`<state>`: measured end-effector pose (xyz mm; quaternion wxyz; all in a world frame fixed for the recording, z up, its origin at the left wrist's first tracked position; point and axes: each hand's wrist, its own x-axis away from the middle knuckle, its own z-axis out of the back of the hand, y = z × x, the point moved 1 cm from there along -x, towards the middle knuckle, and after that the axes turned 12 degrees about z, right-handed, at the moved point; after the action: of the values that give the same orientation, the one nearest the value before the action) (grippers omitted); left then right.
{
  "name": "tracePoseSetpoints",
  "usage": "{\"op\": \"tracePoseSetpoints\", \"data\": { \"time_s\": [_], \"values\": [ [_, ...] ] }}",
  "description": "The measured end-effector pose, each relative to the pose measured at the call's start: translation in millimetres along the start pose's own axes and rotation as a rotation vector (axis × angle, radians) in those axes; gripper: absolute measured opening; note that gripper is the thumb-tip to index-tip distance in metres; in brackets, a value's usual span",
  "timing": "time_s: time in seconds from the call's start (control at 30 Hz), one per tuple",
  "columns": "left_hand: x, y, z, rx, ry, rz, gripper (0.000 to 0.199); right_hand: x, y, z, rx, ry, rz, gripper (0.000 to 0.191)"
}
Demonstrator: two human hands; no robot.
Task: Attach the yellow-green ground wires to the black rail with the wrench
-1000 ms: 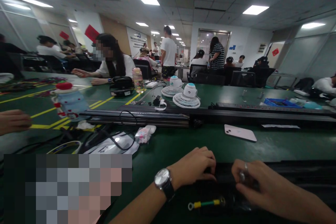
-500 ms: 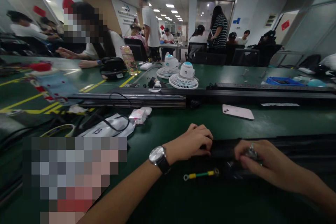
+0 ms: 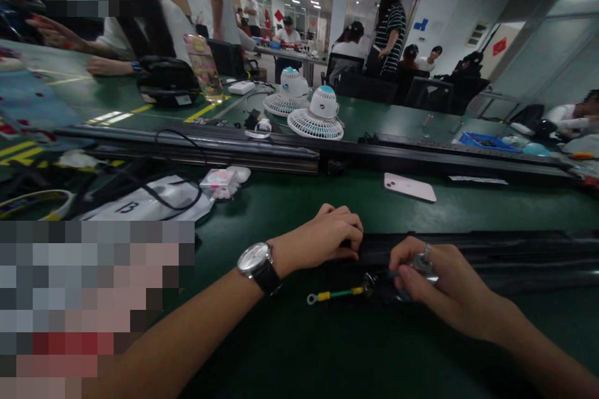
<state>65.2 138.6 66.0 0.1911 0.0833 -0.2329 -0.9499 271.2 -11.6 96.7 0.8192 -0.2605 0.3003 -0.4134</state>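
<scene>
My left hand (image 3: 334, 234), with a watch (image 3: 255, 260) on its wrist, curls its fingers over the left end of a long black bar (image 3: 482, 252). To the right, the fingers of my right hand (image 3: 437, 277) are closed round a small silvery metal object (image 3: 423, 264), mostly hidden, so its kind cannot be made out. Left of that hand lies a short green-and-yellow wire (image 3: 339, 293) with a bare ring terminal at its left end. Its right end meets a dark round metal piece at the bar's near side.
A pink phone (image 3: 409, 187) lies beyond the bar. Farther back, long dark rails (image 3: 262, 153) cross the green table (image 3: 262, 212), with two white fans (image 3: 316, 115) behind. Bags and cables (image 3: 154, 196) are at left. A co-worker's forearm (image 3: 110, 67) rests at the far left.
The view has turned, so most things sit farther left and higher. My right hand stays closed on the metal object close to the wire's right end; my left hand keeps its place on the bar.
</scene>
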Motion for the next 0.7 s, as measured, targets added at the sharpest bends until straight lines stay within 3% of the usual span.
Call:
{"op": "tracePoseSetpoints", "data": {
  "time_s": [0.7],
  "values": [
    [0.5,-4.8,-5.0,0.074,0.006,-0.040,0.005,9.6,1.5,-10.7,0.045,0.029,-0.001,0.004]
  ]
}}
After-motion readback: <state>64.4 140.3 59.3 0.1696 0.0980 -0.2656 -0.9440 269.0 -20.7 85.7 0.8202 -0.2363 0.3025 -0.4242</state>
